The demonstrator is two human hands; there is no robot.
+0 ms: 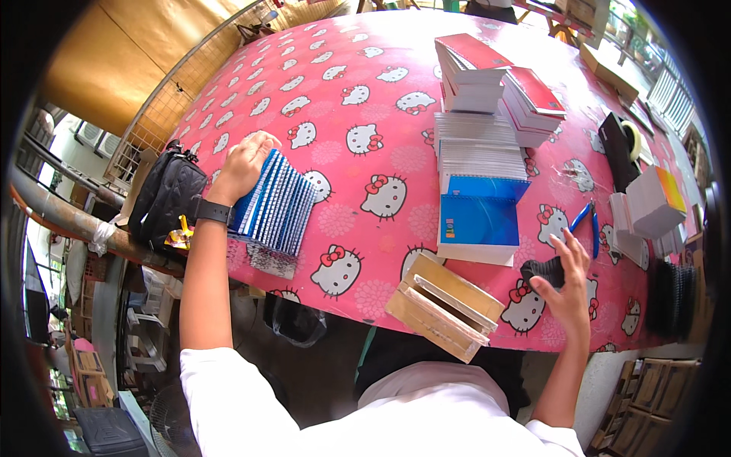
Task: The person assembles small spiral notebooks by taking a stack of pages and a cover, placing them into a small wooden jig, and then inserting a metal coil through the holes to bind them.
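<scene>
Resting left hand [245, 161] on top of a fanned row of blue-covered spiral notebooks [276, 204] at the left edge of the pink cartoon-cat-print counter [343, 114]; grip loose, fingers curled over the top edge of the row, black watch on the wrist. Right hand [567, 282] at the right near edge of the counter, grip closed on a small black coiled binding piece [542, 270], fingers spread above it. Blue-handled pliers [588, 221] lying just beyond that hand. Open blue-covered notebook on a white paper stack [480, 221] mid-counter, between the hands. Behind it, taller stacks of red-covered notebooks [495, 80]. Wooden slotted jig [443, 305] at the near edge, overhanging slightly. Black quilted bag [166, 199] off the counter's left edge, next to the left wrist. Black coil bundles [674, 297] far right.
</scene>
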